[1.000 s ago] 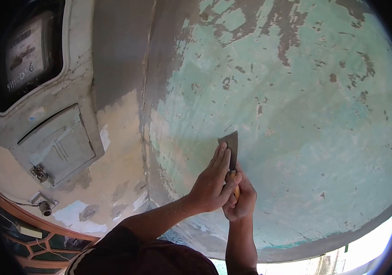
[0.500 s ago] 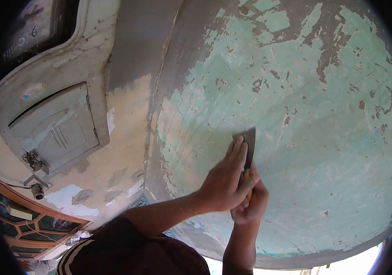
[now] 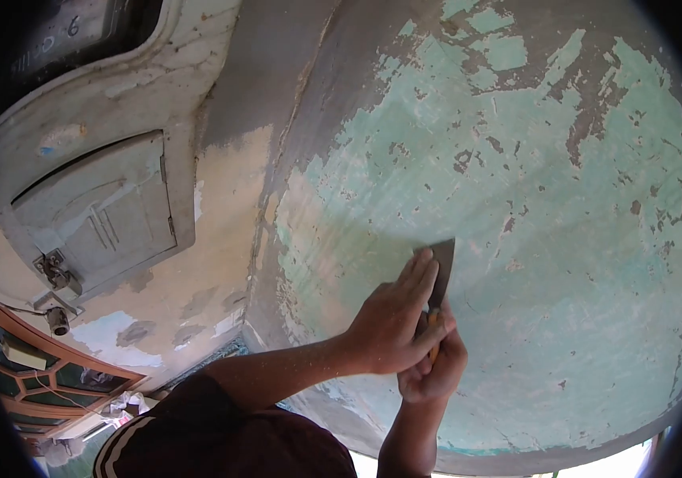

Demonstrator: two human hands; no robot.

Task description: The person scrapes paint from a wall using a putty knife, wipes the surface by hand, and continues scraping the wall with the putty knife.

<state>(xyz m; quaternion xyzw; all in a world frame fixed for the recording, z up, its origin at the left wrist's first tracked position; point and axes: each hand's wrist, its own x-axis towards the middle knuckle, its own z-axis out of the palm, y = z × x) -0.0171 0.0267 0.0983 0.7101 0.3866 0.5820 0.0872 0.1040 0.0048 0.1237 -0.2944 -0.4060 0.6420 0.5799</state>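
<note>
My right hand [image 3: 439,368] is closed around the orange-yellow handle of a putty knife [image 3: 444,271]. Its wide metal blade points up and lies against the wall [image 3: 580,319], which has peeling pale green paint. My left hand [image 3: 393,323] presses its outstretched fingers on the left side of the blade, and its thumb crosses over the handle near my right hand. Part of the handle is hidden by my fingers. Around the blade, the paint is scuffed, with small grey chips showing through.
Bare grey plaster borders the paint at the top and along the corner on the left. On the adjoining beige wall are a small grey metal door [image 3: 94,207] with a latch [image 3: 58,269] and a dark panel above it. A wooden-framed window [image 3: 54,366] stands lower left.
The view has tilted a little, so the wall and hands appear lower in the picture. The putty knife stays at nearly the same spot on the wall, with both hands still on it.
</note>
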